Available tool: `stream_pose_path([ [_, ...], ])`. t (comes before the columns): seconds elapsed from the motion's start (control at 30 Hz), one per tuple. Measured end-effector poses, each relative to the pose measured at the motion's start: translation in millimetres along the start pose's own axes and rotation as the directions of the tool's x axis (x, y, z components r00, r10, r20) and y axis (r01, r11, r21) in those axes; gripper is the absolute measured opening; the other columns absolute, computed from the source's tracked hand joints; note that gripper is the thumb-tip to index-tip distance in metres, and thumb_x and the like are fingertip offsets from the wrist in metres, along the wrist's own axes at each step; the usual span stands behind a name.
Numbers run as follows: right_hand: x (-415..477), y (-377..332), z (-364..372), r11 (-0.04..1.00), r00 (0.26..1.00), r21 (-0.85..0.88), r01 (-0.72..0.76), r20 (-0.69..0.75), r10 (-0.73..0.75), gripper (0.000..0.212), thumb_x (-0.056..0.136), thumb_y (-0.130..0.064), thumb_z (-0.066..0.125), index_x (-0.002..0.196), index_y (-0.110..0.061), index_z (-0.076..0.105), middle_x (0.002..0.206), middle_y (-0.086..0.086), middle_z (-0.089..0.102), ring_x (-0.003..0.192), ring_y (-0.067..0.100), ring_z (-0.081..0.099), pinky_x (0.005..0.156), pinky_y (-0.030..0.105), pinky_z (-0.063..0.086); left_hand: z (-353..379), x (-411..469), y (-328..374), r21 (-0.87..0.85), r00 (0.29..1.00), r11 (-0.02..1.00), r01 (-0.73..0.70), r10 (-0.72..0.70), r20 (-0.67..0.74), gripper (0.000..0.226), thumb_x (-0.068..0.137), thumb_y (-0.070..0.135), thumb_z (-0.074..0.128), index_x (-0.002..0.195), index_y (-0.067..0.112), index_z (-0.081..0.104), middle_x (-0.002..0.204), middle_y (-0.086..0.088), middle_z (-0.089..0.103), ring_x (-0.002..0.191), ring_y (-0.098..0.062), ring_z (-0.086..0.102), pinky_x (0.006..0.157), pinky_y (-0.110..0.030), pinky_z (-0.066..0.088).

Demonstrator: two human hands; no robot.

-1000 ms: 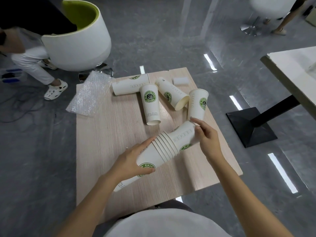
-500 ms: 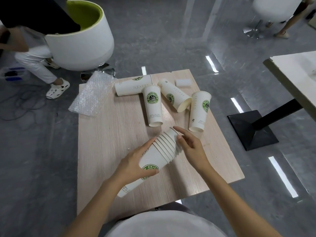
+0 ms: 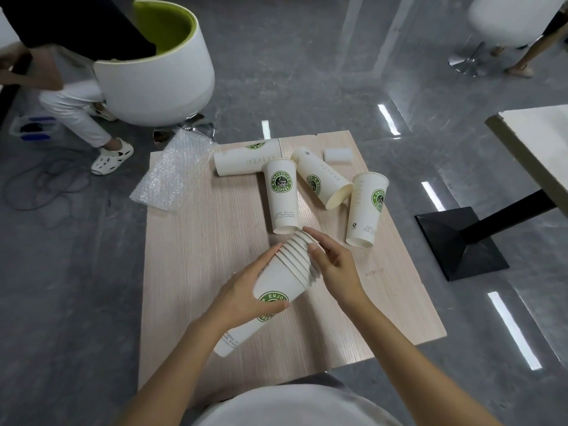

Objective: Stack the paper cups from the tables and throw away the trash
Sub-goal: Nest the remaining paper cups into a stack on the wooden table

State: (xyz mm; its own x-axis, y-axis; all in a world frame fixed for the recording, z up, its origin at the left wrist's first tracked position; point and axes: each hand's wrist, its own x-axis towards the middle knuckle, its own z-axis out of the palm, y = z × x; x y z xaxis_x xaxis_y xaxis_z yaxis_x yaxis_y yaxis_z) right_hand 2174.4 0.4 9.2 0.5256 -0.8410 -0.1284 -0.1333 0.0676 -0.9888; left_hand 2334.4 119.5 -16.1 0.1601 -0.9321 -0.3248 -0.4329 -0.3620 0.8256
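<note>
Nesting in hand, I judge: left hand [image 3: 246, 292] and right hand [image 3: 336, 265] both have fingers curled round the cup stack [image 3: 284, 279]; next comes the nearest loose cup [image 3: 281, 207].

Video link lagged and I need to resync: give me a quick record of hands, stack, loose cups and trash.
left hand: grips the cup stack round its middle
right hand: holds the stack's rim end
cup stack: nested, slanted, base end toward the person
loose cups: four on the table beyond the stack: far cup, centre cup, angled cup, right cup
trash: bubble wrap overhanging the far-left corner; white block near the far edge
likely next: nest a loose cup
</note>
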Motion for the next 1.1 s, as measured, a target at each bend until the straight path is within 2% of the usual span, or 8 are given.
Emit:
stream_pose_path([
  [0.17,16.7,-0.9,6.8,1.0,0.999,-0.001,-0.023,0.031,0.023,0.031,0.095,-0.007,0.053,0.125,-0.003,0.059,0.117,0.006,0.066,0.109,0.008,0.061,0.091,0.018,0.047,-5.9,5.6,1.9,-0.041,0.999,0.999,0.025,-0.027,-0.04,0.104,0.063,0.051,0.083,0.141,0.067,0.016,0.129,0.025,0.052,0.106,-0.005,0.059,0.089,-0.039,0.055],
  [0.27,29.5,-1.4,10.2,0.999,0.998,-0.022,-0.042,0.046,0.043,0.026,0.093,-0.01,0.057,0.118,-0.009,0.064,0.09,0.003,0.067,0.083,0.005,0.062,0.081,0.016,0.045,-12.3,8.4,1.1,-0.059,0.996,0.998,0.037,-0.042,-0.08,0.102,0.056,0.06,0.078,0.138,0.068,0.019,0.127,0.028,0.052,0.107,-0.004,0.058,0.089,-0.038,0.054],
  [0.33,42.0,-2.0,11.1,0.997,0.998,-0.048,-0.054,0.028,0.056,0.023,0.094,-0.014,0.057,0.115,-0.014,0.067,0.087,0.019,0.063,0.078,0.015,0.059,0.078,0.018,0.044,-17.4,10.2,-2.5,-0.044,0.994,0.998,0.054,-0.058,-0.095,0.101,0.058,0.059,0.08,0.139,0.066,0.02,0.128,0.025,0.053,0.105,-0.005,0.058,0.088,-0.036,0.054],
  [0.47,73.1,-6.2,12.1,0.997,0.998,-0.06,-0.055,0.015,0.056,0.022,0.097,-0.006,0.048,0.111,-0.007,0.064,0.074,0.008,0.065,0.068,0.006,0.06,0.068,0.015,0.047,-29.2,12.7,-12.8,-0.069,0.986,0.993,0.091,-0.1,-0.13,0.1,0.059,0.055,0.081,0.14,0.064,0.023,0.128,0.021,0.054,0.104,-0.007,0.06,0.087,-0.038,0.055],
  [0.63,122.6,-8.9,13.9,0.993,0.999,-0.109,-0.05,-0.003,0.05,0.022,0.097,0.002,0.042,0.109,0.0,0.06,0.07,0.01,0.062,0.056,-0.002,0.057,0.057,0.009,0.043,-47.0,17.1,-23.3,-0.129,0.975,0.984,0.121,-0.142,-0.172,0.102,0.055,0.062,0.077,0.14,0.065,0.022,0.127,0.02,0.056,0.104,-0.006,0.062,0.086,-0.042,0.056],
  [0.77,162.9,-11.5,16.7,0.98,0.999,-0.198,-0.033,-0.028,0.028,0.023,0.094,0.001,0.043,0.104,-0.006,0.063,0.072,0.002,0.063,0.06,-0.003,0.058,0.061,0.009,0.042,-62.8,25.2,-28.9,-0.135,0.965,0.982,0.132,-0.159,-0.209,0.101,0.054,0.063,0.076,0.139,0.066,0.022,0.125,0.021,0.058,0.103,-0.005,0.062,0.086,-0.042,0.057],
  [0.87,189.3,-10.5,20.3,0.967,0.998,-0.253,-0.019,-0.055,0.005,0.023,0.093,-0.001,0.045,0.1,-0.011,0.064,0.078,-0.002,0.065,0.073,0.004,0.06,0.074,0.019,0.045,-73.1,32.1,-32.5,-0.143,0.959,0.979,0.143,-0.173,-0.223,0.1,0.053,0.063,0.076,0.138,0.067,0.023,0.124,0.021,0.058,0.103,-0.005,0.062,0.087,-0.042,0.056],
  [1.1,225.4,-8.4,26.7,0.912,0.993,-0.41,0.015,-0.103,-0.062,0.023,0.092,-0.008,0.048,0.106,-0.012,0.066,0.114,0.005,0.063,0.101,0.014,0.058,0.094,0.034,0.047,-86.5,39.9,-43.5,-0.15,0.955,0.974,0.168,-0.198,-0.221,0.103,0.053,0.062,0.077,0.139,0.066,0.02,0.127,0.017,0.057,0.104,-0.01,0.061,0.087,-0.046,0.056],
])
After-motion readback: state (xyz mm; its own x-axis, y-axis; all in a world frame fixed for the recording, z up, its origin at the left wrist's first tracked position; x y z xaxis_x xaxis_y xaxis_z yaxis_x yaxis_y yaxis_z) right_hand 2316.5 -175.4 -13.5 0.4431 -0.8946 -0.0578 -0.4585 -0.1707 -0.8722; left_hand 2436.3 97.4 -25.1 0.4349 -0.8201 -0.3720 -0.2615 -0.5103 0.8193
